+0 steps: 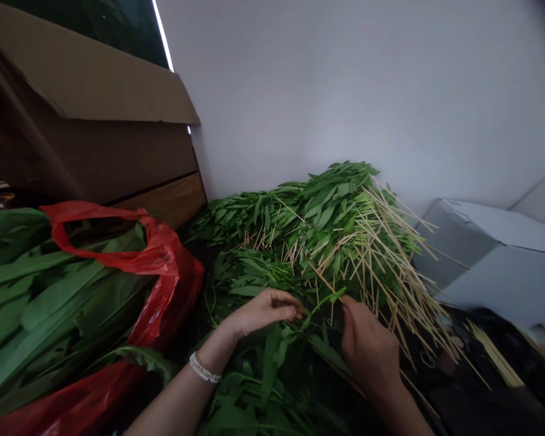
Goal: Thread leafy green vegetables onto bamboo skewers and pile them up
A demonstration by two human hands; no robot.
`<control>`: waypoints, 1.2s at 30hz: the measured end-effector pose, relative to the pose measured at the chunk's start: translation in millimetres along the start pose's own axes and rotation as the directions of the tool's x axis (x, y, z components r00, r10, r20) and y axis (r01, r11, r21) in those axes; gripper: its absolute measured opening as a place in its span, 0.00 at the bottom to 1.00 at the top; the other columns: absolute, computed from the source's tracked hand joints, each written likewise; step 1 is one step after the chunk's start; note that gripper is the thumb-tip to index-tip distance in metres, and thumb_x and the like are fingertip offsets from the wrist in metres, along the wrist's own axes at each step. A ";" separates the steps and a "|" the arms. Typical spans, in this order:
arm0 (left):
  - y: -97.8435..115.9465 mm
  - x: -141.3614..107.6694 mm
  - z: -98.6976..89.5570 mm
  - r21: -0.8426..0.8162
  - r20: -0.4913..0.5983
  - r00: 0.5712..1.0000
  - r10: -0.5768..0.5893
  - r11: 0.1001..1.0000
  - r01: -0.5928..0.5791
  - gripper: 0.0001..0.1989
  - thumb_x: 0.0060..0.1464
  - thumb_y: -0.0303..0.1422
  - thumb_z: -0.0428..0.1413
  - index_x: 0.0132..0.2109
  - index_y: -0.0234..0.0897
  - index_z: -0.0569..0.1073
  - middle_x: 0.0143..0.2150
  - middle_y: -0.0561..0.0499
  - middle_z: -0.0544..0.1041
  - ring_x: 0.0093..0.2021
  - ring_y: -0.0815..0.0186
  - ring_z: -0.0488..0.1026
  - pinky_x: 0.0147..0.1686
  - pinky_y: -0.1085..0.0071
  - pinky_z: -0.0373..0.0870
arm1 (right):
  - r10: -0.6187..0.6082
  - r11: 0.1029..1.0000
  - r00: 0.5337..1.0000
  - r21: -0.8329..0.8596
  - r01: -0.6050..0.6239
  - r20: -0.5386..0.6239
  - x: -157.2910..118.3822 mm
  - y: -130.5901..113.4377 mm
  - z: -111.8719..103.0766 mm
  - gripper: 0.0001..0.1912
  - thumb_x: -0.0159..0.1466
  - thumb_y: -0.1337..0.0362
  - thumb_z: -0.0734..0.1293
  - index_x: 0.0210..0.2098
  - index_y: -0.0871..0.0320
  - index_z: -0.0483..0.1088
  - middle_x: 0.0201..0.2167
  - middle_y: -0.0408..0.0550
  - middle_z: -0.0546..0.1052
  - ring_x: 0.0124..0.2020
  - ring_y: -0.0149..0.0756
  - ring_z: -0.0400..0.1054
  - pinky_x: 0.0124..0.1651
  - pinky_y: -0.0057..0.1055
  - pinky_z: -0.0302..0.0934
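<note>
Near the middle, my left hand, with a beaded bracelet at the wrist, pinches a green leafy stem. The stem stretches across to my right hand, whose fingers are closed around a thin wooden skewer. At the right fingertips the stem meets the skewer; whether it is pierced or bent around cannot be made out. Below both hands lie loose green leaves. Just beyond them, a large heap of leafy greens has many pale skewers sticking out toward the right.
A red plastic bag full of long leaves stands at the left. Behind it is an open cardboard box. A white box sits at the right, above a bundle of skewers. The pale wall closes off the back.
</note>
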State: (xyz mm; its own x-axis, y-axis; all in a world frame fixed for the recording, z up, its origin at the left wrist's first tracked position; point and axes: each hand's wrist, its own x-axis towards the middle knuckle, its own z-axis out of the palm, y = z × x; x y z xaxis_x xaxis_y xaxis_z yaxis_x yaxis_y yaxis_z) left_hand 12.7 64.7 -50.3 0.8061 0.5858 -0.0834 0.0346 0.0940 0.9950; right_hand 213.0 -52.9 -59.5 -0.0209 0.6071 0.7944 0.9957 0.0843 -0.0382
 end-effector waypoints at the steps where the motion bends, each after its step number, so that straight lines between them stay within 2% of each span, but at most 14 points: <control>1: -1.0 1.3 -1.3 0.025 -0.032 0.999 0.000 1.000 0.001 0.19 0.47 0.45 0.61 0.40 0.34 0.80 0.35 0.45 0.81 0.33 0.65 0.73 0.33 0.74 0.64 | 0.005 1.000 1.000 -0.009 -0.005 -0.024 0.0 2.5 -1.0 0.13 0.67 0.70 0.57 0.48 0.60 0.67 0.33 0.48 0.77 0.28 0.31 0.70 0.31 0.26 0.56; 3: -4.9 5.2 -5.8 0.054 -0.139 0.990 0.011 0.999 -0.003 0.20 0.50 0.47 0.58 0.39 0.33 0.80 0.34 0.45 0.80 0.30 0.68 0.72 0.28 0.76 0.61 | 0.015 0.998 0.998 -0.057 -0.018 -0.053 0.0 5.9 -3.3 0.13 0.66 0.71 0.56 0.47 0.59 0.67 0.32 0.48 0.77 0.27 0.31 0.69 0.30 0.27 0.54; 6: -12.6 11.6 -12.6 0.070 -0.314 0.949 0.022 0.998 0.000 0.21 0.52 0.48 0.55 0.36 0.32 0.78 0.28 0.49 0.77 0.25 0.69 0.68 0.25 0.75 0.58 | -0.004 0.988 0.999 -0.157 -0.002 -0.038 0.5 6.2 -5.7 0.14 0.65 0.72 0.56 0.47 0.60 0.67 0.30 0.46 0.76 0.25 0.31 0.67 0.28 0.28 0.52; 9: -19.7 14.2 -15.7 0.276 -0.433 0.894 0.117 0.961 0.008 0.16 0.52 0.44 0.56 0.31 0.35 0.76 0.23 0.52 0.72 0.22 0.69 0.65 0.25 0.73 0.57 | -0.038 0.977 0.999 -0.208 0.040 0.013 1.0 3.4 -5.1 0.14 0.65 0.72 0.56 0.47 0.60 0.67 0.29 0.45 0.75 0.23 0.30 0.65 0.27 0.29 0.50; 12: -25.4 11.7 -14.5 0.581 -0.450 0.849 0.279 0.813 0.041 0.09 0.51 0.38 0.58 0.28 0.37 0.74 0.26 0.51 0.73 0.27 0.65 0.67 0.30 0.71 0.58 | -0.057 0.976 0.996 -0.208 0.070 0.068 -0.1 0.2 -1.5 0.14 0.65 0.72 0.55 0.47 0.60 0.67 0.27 0.44 0.74 0.22 0.29 0.64 0.27 0.29 0.49; 14: -28.7 8.9 -11.8 0.704 -0.460 0.829 0.317 0.699 0.124 0.09 0.49 0.38 0.60 0.27 0.38 0.73 0.28 0.48 0.74 0.30 0.62 0.69 0.33 0.70 0.58 | -0.070 0.978 0.991 -0.188 0.090 0.111 -2.1 -2.5 1.6 0.14 0.65 0.72 0.55 0.47 0.60 0.67 0.26 0.43 0.73 0.23 0.30 0.64 0.28 0.28 0.49; 19: -31.9 5.7 -3.8 0.843 -0.469 0.863 0.191 0.388 0.372 0.11 0.49 0.41 0.59 0.32 0.38 0.74 0.34 0.44 0.76 0.36 0.57 0.73 0.34 0.68 0.61 | -0.093 0.988 0.974 -0.101 0.115 0.206 -9.2 -9.8 7.5 0.15 0.64 0.74 0.54 0.46 0.60 0.67 0.27 0.44 0.72 0.24 0.30 0.65 0.30 0.28 0.50; 22: -29.1 6.0 -2.4 0.863 -0.450 0.882 0.136 0.319 0.391 0.07 0.50 0.37 0.57 0.34 0.39 0.74 0.34 0.47 0.77 0.36 0.58 0.73 0.32 0.69 0.62 | -0.091 0.992 0.965 -0.060 0.109 0.246 -12.6 -11.2 9.8 0.16 0.64 0.74 0.54 0.46 0.60 0.66 0.28 0.44 0.73 0.25 0.30 0.67 0.30 0.27 0.50; 26: -23.8 6.9 -5.1 0.825 -0.430 0.894 0.128 0.458 0.332 0.03 0.47 0.32 0.57 0.32 0.39 0.75 0.33 0.50 0.77 0.34 0.62 0.73 0.31 0.71 0.61 | -0.079 0.996 0.961 -0.016 0.086 0.264 -14.3 -10.7 12.2 0.16 0.65 0.73 0.53 0.47 0.59 0.66 0.29 0.44 0.73 0.25 0.30 0.68 0.29 0.27 0.51; 29: -20.2 10.1 -7.9 0.687 -0.424 0.887 0.183 0.704 0.183 0.04 0.47 0.32 0.58 0.30 0.36 0.75 0.31 0.51 0.76 0.31 0.66 0.71 0.31 0.73 0.61 | -0.064 0.998 0.964 0.006 0.064 0.257 -13.4 -11.5 12.6 0.15 0.66 0.72 0.52 0.47 0.59 0.66 0.29 0.44 0.73 0.26 0.30 0.68 0.28 0.26 0.51; 31: -18.0 12.5 -9.4 0.432 -0.427 0.892 0.147 0.900 0.058 0.08 0.48 0.35 0.59 0.30 0.34 0.73 0.30 0.51 0.77 0.27 0.69 0.68 0.29 0.74 0.61 | -0.053 0.998 0.968 0.026 0.048 0.247 -12.4 -12.6 11.9 0.15 0.67 0.72 0.52 0.46 0.59 0.66 0.30 0.45 0.73 0.26 0.30 0.68 0.28 0.26 0.52; 32: -17.0 13.3 -10.0 0.268 -0.419 0.902 0.107 0.963 0.011 0.10 0.48 0.37 0.60 0.32 0.34 0.73 0.30 0.51 0.77 0.25 0.71 0.67 0.27 0.75 0.61 | -0.048 0.998 0.970 0.038 0.040 0.239 -11.9 -13.2 11.3 0.15 0.67 0.71 0.52 0.46 0.60 0.66 0.30 0.46 0.74 0.27 0.30 0.69 0.28 0.26 0.52; 34: -15.4 13.7 -11.1 -0.032 -0.395 0.918 0.020 0.999 -0.035 0.15 0.46 0.40 0.63 0.36 0.34 0.73 0.32 0.49 0.79 0.22 0.74 0.65 0.24 0.77 0.59 | -0.049 0.997 0.972 0.063 0.036 0.229 -11.3 -14.2 9.9 0.15 0.67 0.71 0.52 0.46 0.60 0.66 0.30 0.46 0.74 0.27 0.30 0.69 0.28 0.25 0.53; 36: -14.5 12.9 -12.4 -0.226 -0.388 0.921 -0.046 0.973 -0.046 0.18 0.43 0.39 0.66 0.39 0.33 0.74 0.33 0.48 0.80 0.20 0.77 0.64 0.22 0.79 0.57 | -0.064 0.996 0.972 0.079 0.048 0.225 -11.3 -14.9 8.8 0.15 0.67 0.71 0.52 0.47 0.60 0.66 0.30 0.45 0.73 0.27 0.30 0.69 0.28 0.25 0.54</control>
State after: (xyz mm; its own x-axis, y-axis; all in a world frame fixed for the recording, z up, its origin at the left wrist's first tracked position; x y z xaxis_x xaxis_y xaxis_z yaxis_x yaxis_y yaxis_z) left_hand 15.3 80.9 -66.5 0.5115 0.8471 -0.1445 -0.1373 0.2466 0.9593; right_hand 197.6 -54.0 -73.2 -0.1047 0.7629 0.6380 0.9833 0.1754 -0.0483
